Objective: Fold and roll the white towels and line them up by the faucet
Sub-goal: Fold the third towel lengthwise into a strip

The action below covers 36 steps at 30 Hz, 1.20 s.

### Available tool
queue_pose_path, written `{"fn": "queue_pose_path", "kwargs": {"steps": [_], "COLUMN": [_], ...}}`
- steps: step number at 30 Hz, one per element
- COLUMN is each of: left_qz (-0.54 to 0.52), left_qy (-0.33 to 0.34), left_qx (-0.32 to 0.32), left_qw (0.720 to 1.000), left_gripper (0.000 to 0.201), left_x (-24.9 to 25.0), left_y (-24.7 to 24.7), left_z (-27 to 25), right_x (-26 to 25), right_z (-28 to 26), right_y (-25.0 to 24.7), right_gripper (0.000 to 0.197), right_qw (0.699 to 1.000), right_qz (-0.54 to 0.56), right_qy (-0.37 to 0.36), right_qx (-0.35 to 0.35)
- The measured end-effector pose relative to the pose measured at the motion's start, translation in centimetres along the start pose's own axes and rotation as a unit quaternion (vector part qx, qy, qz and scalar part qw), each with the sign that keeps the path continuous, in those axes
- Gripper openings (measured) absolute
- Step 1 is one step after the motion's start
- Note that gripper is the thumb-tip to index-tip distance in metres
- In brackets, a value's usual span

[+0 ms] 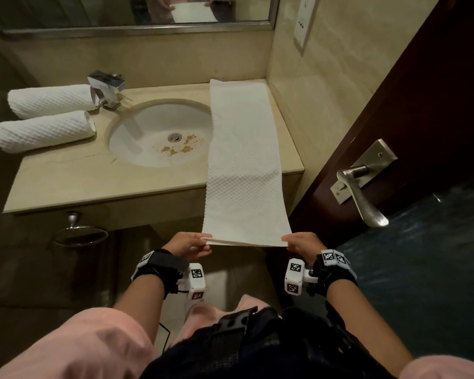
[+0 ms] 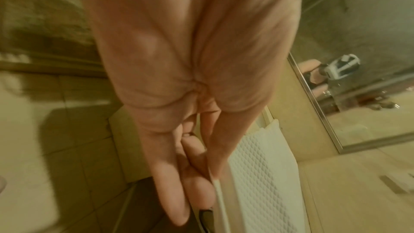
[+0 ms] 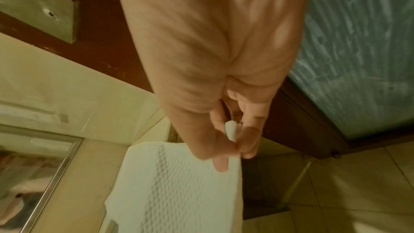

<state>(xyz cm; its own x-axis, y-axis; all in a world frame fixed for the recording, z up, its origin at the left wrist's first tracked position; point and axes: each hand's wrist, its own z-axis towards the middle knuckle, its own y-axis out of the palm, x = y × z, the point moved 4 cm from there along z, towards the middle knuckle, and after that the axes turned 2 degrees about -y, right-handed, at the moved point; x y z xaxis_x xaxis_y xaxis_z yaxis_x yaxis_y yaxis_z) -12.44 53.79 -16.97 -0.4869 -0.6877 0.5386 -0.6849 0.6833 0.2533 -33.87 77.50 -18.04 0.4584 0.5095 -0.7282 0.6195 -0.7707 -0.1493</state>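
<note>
A long folded white towel [image 1: 244, 160] lies along the right side of the counter [image 1: 99, 179], from the back wall past the front edge, where its near end hangs in the air. My left hand [image 1: 200, 243] pinches the near left corner, and my right hand [image 1: 292, 242] pinches the near right corner. In the left wrist view my left hand [image 2: 208, 174] grips the towel [image 2: 257, 174] edge. The right wrist view shows my right hand [image 3: 235, 148] pinching the towel [image 3: 174, 183] corner. Two rolled white towels [image 1: 49, 101] [image 1: 43, 131] lie side by side left of the chrome faucet [image 1: 107, 88].
A stained round sink [image 1: 137, 151] is set in the counter's middle. A dark wooden door with a metal lever handle [image 1: 359, 192] stands close on the right. A towel ring [image 1: 80, 236] hangs under the counter. A mirror [image 1: 121, 12] runs above the back wall.
</note>
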Motion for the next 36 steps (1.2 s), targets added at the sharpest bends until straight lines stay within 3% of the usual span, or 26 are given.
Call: {"fn": "queue_pose_path", "kwargs": {"steps": [3,6,13,20,29,34,36], "left_qz": [0.052,0.138,0.175,0.193,0.2,0.124,0.089], "left_qy": [0.033,0.074,0.133,0.172,0.149,0.091,0.071], "left_qx": [-0.008,0.007,0.03,0.074,0.117,0.091,0.108], "left_qw": [0.998,0.988,0.975,0.963,0.961,0.984,0.988], "left_gripper": [0.027,0.031,0.02,0.016,0.023,0.018,0.02], "left_x": [0.1,0.3,0.4,1.0,1.5,1.8,1.5], "left_y": [0.5,0.3,0.0,0.7,0.4,0.5,0.7], "left_z": [-0.4,-0.3,0.8,0.8,2.9,4.1,4.2], "right_x": [0.4,0.1,-0.7,-1.1,-1.0,-0.5,-0.3], "right_z": [-0.2,-0.6,-0.8,-1.1,0.0,1.2,1.6], "right_y": [-0.9,-1.3,-1.8,-2.0,-1.9,-1.6,-1.4], "right_gripper": [0.032,0.039,0.03,0.02,0.014,0.017,0.022], "right_qw": [0.993,0.989,0.976,0.977,0.99,0.997,0.997], "right_qz": [-0.105,-0.127,-0.175,-0.133,-0.039,0.013,0.05], "right_qy": [-0.015,-0.045,-0.131,-0.164,-0.138,-0.081,-0.057], "right_qx": [-0.049,-0.065,-0.025,0.003,0.01,-0.007,-0.006]}}
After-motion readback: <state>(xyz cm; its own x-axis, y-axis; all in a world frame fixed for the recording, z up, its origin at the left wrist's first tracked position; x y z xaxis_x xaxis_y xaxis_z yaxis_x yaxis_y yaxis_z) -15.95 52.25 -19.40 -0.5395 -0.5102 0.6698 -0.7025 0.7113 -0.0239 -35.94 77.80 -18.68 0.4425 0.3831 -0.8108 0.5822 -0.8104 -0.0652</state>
